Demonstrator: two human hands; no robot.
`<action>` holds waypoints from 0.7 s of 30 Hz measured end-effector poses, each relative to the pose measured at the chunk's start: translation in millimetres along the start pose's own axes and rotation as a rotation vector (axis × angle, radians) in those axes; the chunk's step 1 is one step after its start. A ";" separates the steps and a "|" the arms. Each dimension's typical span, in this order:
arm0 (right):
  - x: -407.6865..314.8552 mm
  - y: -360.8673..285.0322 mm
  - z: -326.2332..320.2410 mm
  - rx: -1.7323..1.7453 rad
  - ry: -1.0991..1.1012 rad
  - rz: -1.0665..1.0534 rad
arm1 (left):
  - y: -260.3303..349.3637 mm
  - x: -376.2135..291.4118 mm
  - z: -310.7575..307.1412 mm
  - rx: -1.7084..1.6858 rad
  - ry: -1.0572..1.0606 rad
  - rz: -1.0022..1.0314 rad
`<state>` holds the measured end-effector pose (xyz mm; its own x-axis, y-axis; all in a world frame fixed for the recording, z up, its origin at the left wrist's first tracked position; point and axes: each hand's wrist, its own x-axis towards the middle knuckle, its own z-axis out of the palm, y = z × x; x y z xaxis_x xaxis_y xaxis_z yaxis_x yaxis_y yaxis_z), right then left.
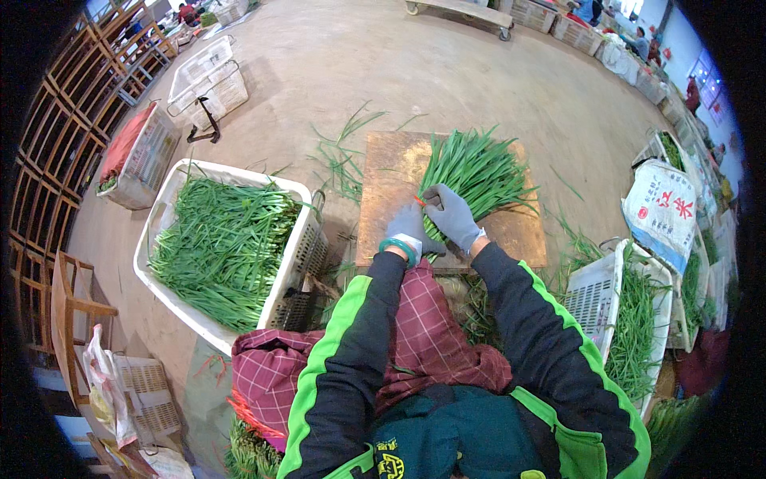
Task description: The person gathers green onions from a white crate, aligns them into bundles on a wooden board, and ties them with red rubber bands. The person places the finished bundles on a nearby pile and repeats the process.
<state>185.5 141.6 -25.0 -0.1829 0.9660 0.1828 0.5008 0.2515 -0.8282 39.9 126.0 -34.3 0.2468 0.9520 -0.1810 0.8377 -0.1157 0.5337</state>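
A bunch of long flat green leaves, likely garlic chives [473, 170], lies over a worn wooden board [389, 179], leaf tips pointing away from me. Both my hands wear grey gloves. My left hand [413, 227] is at the left side of the bunch near its stem end, a green bangle on the wrist. My right hand [452, 215] closes around the bunch's right side. A thin red-orange tie [419, 201] shows between the fingers of both hands; whether it circles the bunch is hidden. The stem ends show partly beneath my hands.
A white plastic crate [224, 170] of loose green leaves stands left of the board; another leaf-filled crate [592, 293] stands right. Red-orange ties [254, 413] lie by my left thigh. Scattered leaves [341, 158] litter the floor. A flat trolley [461, 15] and people are farther off.
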 end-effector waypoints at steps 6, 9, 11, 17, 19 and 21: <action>5.2 3.0 4.3 -0.162 -0.033 -0.068 | -1.3 -1.0 0.7 -0.063 0.010 0.019; 6.2 4.3 7.4 -0.225 0.015 -0.184 | -13.0 5.8 -0.8 -0.185 -0.031 0.061; 6.2 5.1 8.6 -0.245 0.059 -0.265 | -29.8 13.2 -4.2 -0.388 -0.066 0.142; 7.6 8.1 5.4 -0.362 -0.063 -0.105 | -80.7 36.9 -0.2 -0.794 -0.229 0.156; 8.4 7.9 4.8 -0.343 -0.055 -0.114 | -88.0 42.7 5.8 -0.798 -0.189 0.148; 8.1 6.8 5.1 -0.355 -0.053 -0.116 | -86.1 47.8 15.3 -0.775 -0.100 0.110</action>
<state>183.1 150.8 -31.8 -0.2942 0.9279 0.2291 0.7345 0.3729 -0.5670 -13.0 177.1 -101.5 0.3823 0.9122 -0.1476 0.2367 0.0578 0.9699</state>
